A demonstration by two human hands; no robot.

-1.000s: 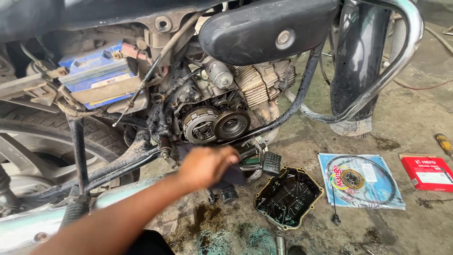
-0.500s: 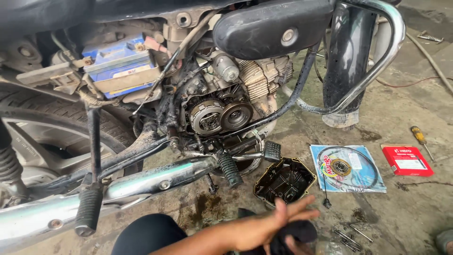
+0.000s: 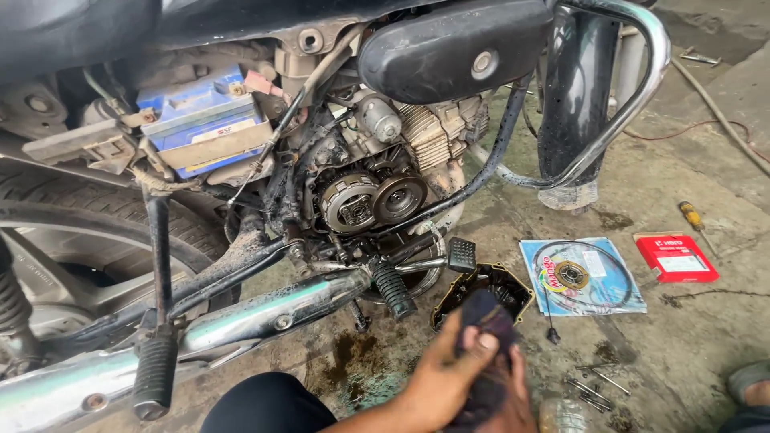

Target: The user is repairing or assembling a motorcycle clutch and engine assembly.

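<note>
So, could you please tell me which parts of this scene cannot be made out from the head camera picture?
- Right hand: mostly hidden behind the dark rag and the left hand; grip unclear.
- Engine cover: its near part is hidden by the rag.
- Clear bottle: cut off by the bottom edge.
- Shoe: cut off at the right corner.
- Small bolts: too small to count.

2 packages lie on the concrete floor, up and to the right of the grip. Flat blue packet, rectangular, with a round red-and-yellow label at centre. Beyond it, further right: small red box, white label panel on top. Far up-left: blue battery carrying a white label strip.
</note>
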